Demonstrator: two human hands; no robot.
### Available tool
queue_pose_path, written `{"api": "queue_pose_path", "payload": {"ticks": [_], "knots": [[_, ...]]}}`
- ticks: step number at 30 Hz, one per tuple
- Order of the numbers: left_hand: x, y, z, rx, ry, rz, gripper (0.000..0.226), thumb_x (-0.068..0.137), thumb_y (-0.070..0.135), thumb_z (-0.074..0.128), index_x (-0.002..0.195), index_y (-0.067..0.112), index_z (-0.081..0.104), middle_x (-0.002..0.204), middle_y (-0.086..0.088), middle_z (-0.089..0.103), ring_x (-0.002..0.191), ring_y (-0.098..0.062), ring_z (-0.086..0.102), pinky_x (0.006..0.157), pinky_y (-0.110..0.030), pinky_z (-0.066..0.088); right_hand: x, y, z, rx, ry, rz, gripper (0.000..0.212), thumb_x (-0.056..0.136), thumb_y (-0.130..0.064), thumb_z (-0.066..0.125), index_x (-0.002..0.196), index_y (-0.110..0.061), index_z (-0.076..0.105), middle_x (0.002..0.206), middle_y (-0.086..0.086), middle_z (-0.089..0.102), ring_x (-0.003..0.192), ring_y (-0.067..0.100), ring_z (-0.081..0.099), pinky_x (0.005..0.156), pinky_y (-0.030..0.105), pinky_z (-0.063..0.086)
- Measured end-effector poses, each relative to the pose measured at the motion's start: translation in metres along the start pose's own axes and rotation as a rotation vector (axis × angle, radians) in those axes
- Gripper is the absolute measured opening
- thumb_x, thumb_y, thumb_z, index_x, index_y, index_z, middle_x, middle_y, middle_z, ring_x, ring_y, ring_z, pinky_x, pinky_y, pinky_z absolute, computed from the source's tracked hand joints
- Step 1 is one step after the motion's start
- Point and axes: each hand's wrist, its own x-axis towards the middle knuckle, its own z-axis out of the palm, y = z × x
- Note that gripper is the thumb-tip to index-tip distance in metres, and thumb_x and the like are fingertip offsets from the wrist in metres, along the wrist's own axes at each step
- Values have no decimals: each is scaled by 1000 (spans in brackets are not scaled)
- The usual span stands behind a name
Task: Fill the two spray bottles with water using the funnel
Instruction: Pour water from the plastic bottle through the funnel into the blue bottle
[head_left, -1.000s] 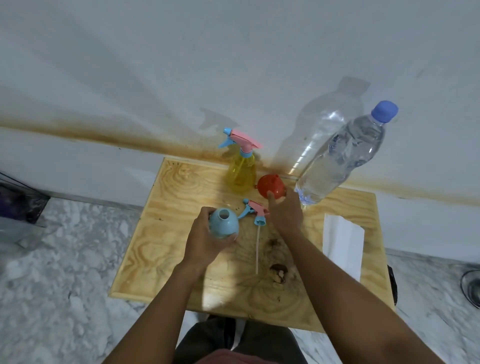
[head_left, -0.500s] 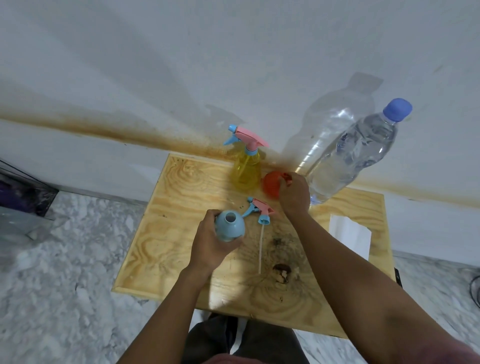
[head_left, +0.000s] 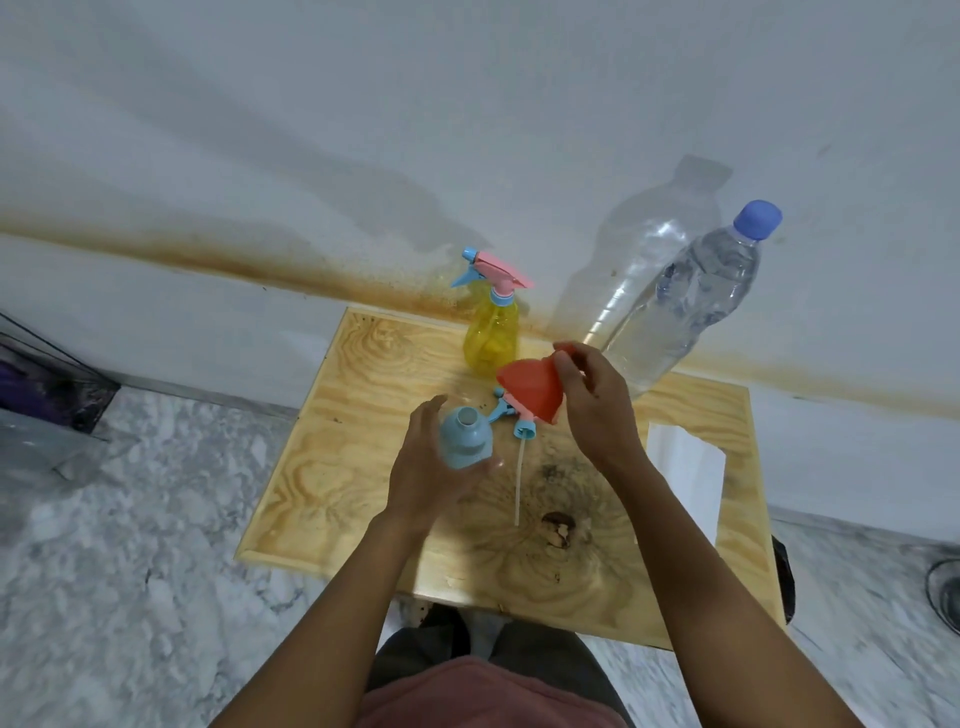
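Observation:
My left hand (head_left: 421, 478) grips a small blue spray bottle (head_left: 464, 437) with its neck open, upright on the wooden table (head_left: 332, 467). My right hand (head_left: 597, 410) holds a red funnel (head_left: 532, 388) in the air, just right of and above the blue bottle. The bottle's removed pink and blue spray head (head_left: 511, 415) with its white tube lies on the table between my hands, partly hidden by the funnel. A yellow spray bottle (head_left: 491, 340) with its spray head on stands at the back. A large clear water bottle (head_left: 685, 306) with a blue cap stands at the back right.
A white folded tissue (head_left: 685, 478) lies on the table's right side. The table stands against a stained white wall, with marble floor around it. A dark knot (head_left: 558, 527) marks the wood near the front.
My right hand took the red funnel from beside the yellow bottle, lifted it and brought it toward the blue bottle. My left hand kept its hold on the blue bottle.

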Motion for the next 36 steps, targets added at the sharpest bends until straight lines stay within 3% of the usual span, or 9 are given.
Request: {"api": "queue_pose_path", "payload": {"ticks": [4, 7, 10, 13, 15, 18, 23, 29, 36], "knots": [[4, 12, -27, -71, -92, 3, 96, 66, 56, 83, 147, 28, 37, 145, 9, 41, 128, -9, 43, 100, -27, 42, -2, -17, 2, -16, -196, 75, 29, 104, -31, 50, 121, -16, 67, 108, -1, 67, 92, 7, 60, 78, 23, 48], [5, 30, -52, -215, -132, 27, 71, 76, 39, 82, 139, 37, 48, 134, 16, 57, 121, -4, 53, 93, -14, 43, -4, -26, 10, 47, -346, 230, 27, 102, -32, 52, 108, -17, 73, 104, 6, 70, 92, 21, 64, 79, 35, 52], [6, 48, -69, -239, -120, 90, 35, 84, 32, 77, 116, 42, 66, 112, 21, 71, 107, -3, 65, 94, -24, 47, -6, -30, 20, 131, -437, 334, 33, 101, -31, 53, 107, -4, 72, 103, 19, 69, 89, 28, 64, 73, 38, 53], [6, 59, -74, -296, -44, 112, 16, 90, 22, 72, 95, 37, 74, 93, 18, 77, 94, -7, 72, 89, -32, 56, -7, -35, 27, 246, -461, 453, 33, 101, -35, 53, 107, -8, 69, 108, 19, 70, 90, 27, 68, 78, 38, 57], [6, 63, -74, -327, 36, 48, 16, 91, 19, 70, 87, 32, 76, 82, 17, 76, 84, -4, 73, 81, -27, 58, -5, -36, 25, 254, -497, 497, 43, 102, -46, 47, 115, -10, 65, 111, 17, 71, 93, 31, 72, 74, 36, 60], [6, 65, -74, -265, 148, -40, 12, 92, 21, 70, 86, 16, 80, 72, 15, 74, 71, -1, 72, 67, -20, 57, -5, -33, 14, 287, -577, 491, 52, 97, -59, 47, 126, -19, 62, 114, 18, 72, 101, 36, 72, 82, 42, 61], [7, 63, -65, -215, 213, -155, 31, 86, 25, 69, 70, -1, 72, 69, -21, 70, 58, -17, 57, 64, -44, 54, -15, -28, 13, 303, -497, 318, 42, 96, -34, 62, 134, -17, 59, 117, 12, 73, 97, 28, 75, 83, 36, 62], [4, 74, -66, -237, 199, -184, 27, 84, 27, 72, 66, 8, 73, 65, -9, 73, 64, -26, 68, 64, -41, 55, -11, -28, 21, 257, -362, 243, 35, 102, -27, 55, 127, -4, 64, 102, 18, 76, 84, 26, 76, 75, 33, 63], [6, 65, -68, -202, 114, -182, 38, 92, 35, 64, 64, 13, 77, 60, 4, 73, 69, -19, 71, 74, -38, 55, -9, -29, 23, 233, -368, 293, 32, 104, -25, 52, 121, -2, 65, 88, 16, 72, 63, 14, 72, 61, 23, 60]]}}
